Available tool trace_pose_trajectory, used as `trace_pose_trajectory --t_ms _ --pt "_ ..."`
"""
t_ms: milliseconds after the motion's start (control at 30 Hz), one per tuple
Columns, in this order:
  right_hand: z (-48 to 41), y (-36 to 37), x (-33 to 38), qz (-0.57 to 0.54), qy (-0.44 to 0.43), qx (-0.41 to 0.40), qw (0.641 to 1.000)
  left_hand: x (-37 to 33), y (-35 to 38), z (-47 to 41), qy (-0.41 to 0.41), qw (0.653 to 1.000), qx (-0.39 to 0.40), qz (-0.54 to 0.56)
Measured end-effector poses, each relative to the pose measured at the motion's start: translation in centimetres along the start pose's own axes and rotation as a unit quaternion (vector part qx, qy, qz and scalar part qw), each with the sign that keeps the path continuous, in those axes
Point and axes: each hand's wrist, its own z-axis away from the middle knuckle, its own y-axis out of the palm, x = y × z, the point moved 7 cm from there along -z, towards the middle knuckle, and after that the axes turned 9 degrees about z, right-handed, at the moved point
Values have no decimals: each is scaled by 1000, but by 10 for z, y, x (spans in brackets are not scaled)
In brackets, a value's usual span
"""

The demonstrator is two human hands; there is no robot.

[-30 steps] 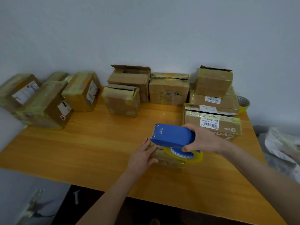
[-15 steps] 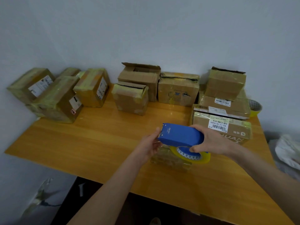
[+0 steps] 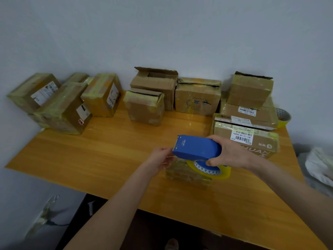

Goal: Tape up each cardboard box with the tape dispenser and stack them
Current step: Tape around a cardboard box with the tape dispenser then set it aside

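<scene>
— Sitting far left on the table (image 3: 90, 159)?
— Taped boxes (image 3: 59, 107), leaning together by the wall. Standing further along at the back, three back boxes (image 3: 156, 94), one gaping open.
— Left hand (image 3: 159, 161), doing what?
— Meeting the front end of the dispenser (image 3: 196, 147), fingers curling; pinching tape or not, cannot tell.
— Lying underneath?
— Small box (image 3: 185, 175), sitting near the table's front edge, just under the dispenser.
— Right hand (image 3: 232, 154)?
— Gripping the dispenser's rear, thumb hooking under beside the roll. Rising behind, a stack (image 3: 248, 120); peeking past that, spare tape (image 3: 283, 116).
</scene>
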Motion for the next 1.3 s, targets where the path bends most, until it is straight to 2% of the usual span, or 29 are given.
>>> trace_pose_trajectory --t_ms 133,300,500,767,933,1033,1067,1133,1200,1267,1300 --pt "-6 -1 10 41 -21 7 999 -11 -11 -6 57 993 -43 -93" --pt "-10 -7 19 104 -34 14 994 -19 -23 -10 81 989 -53 -115" --pt "-3 -17 12 167 -10 33 985 -15 -59 -15 76 985 -106 -108" --pt "-2 -10 8 203 26 51 978 19 -56 -39 92 976 -140 -141" --pt "-8 -4 16 229 13 36 973 37 -43 -51 76 959 -119 -245" --pt "-12 -4 18 238 11 22 971 30 -49 -50 80 898 -128 -413" --pt "-12 -4 18 237 12 23 971 25 -53 -42 109 881 -144 -438" --pt "-12 -4 18 231 14 22 973 11 -46 -20 258 847 -134 -445" --pt "-13 -4 19 235 11 18 972 11 -20 3 385 785 -36 -484" --pt "-14 -4 22 242 7 15 970 23 1 12 406 723 48 -557" --pt "-14 -4 23 247 5 14 969 28 5 10 394 700 63 -593"
